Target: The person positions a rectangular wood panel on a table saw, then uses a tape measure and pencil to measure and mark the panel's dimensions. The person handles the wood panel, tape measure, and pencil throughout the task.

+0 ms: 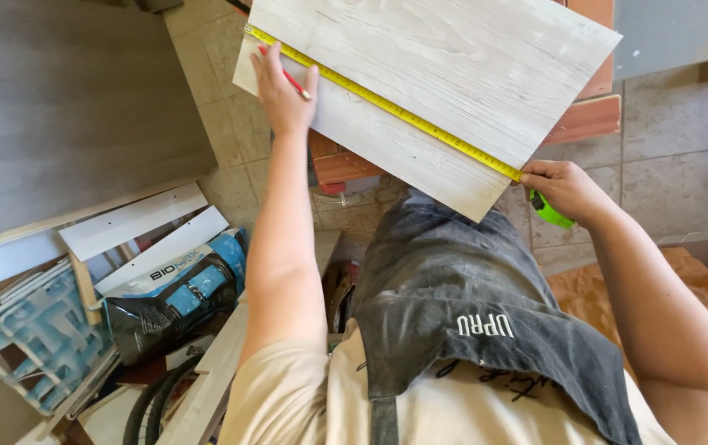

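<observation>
While left hand (281, 89) pins tape (387, 105), right hand (564, 189) grips case (551, 211).

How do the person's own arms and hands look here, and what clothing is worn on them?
Both arms are bare from the upper arm down. The left hand and right hand wear no gloves, and no rings or watch can be seen. Short sleeves of a cream T-shirt end near the shoulders. A dusty dark grey apron with pale lettering covers the chest.
</observation>
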